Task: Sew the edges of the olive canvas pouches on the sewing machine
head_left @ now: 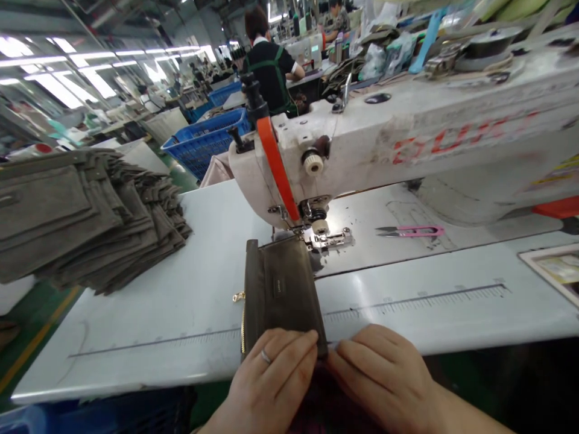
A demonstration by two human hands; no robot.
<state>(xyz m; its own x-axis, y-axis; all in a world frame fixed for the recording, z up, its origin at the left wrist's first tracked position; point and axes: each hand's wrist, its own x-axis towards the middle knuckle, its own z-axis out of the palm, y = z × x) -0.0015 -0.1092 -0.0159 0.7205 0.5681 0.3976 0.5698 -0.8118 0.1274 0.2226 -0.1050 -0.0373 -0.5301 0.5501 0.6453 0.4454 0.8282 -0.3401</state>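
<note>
A dark olive-brown pouch (pixel 289 277) lies on the pale sewing table, its far edge at the needle area of a white sewing machine (pixel 280 163). A gold zipper with its pull (pixel 239 296) runs down the pouch's left side, and a small label sits on its face. My left hand (pixel 275 374), with a ring on one finger, grips the near end of the pouch. Close beside it, my right hand (pixel 384 374) has its fingers pressed together at the pouch's near right corner; its fingertips are partly hidden.
To the left rises a big stack of similar brown fabric pieces (pixel 90 211). Pink-handled thread snips (pixel 411 231) lie on the machine bed. A printed ruler (pixel 416 299) crosses the table near its front edge. Beyond are a blue basket (pixel 203 138) and a seated co-worker (pixel 271 66).
</note>
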